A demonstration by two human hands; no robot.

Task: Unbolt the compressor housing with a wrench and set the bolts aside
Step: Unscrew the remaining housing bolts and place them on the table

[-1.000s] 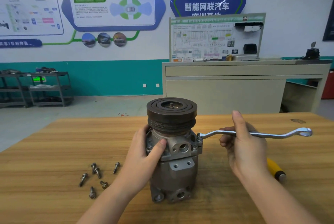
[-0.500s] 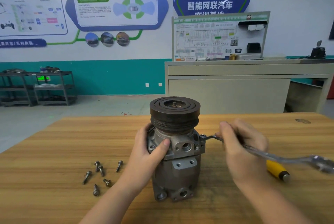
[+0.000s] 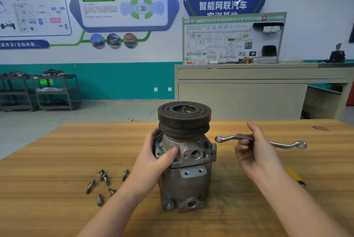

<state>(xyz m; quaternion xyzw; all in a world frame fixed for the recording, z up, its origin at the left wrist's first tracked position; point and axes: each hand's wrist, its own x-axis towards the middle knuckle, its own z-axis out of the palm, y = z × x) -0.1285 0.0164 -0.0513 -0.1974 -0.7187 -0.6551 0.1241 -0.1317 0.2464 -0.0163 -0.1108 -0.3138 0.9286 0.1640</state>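
Observation:
A grey metal compressor (image 3: 186, 177) stands upright on the wooden table (image 3: 47, 160), its dark pulley (image 3: 184, 118) on top. My left hand (image 3: 157, 158) grips the housing's upper left side, thumb on the front. My right hand (image 3: 256, 152) holds a silver offset ring wrench (image 3: 229, 138) by its shank, level and just right of the compressor. The wrench's near ring hangs free, a little above and to the right of a bolt (image 3: 213, 146) still in the housing flange. Several loose bolts (image 3: 104, 183) lie on the table left of the compressor.
A yellow-handled tool (image 3: 296, 178) lies on the table behind my right forearm. Beyond the table stand a beige workbench (image 3: 249, 91) with a display board and dark shelving carts (image 3: 38, 91) by the teal wall.
The wrench sat on the flange bolt, swung toward me, then came off. It is now lifted clear and held level to the right. My left hand kept its grip.

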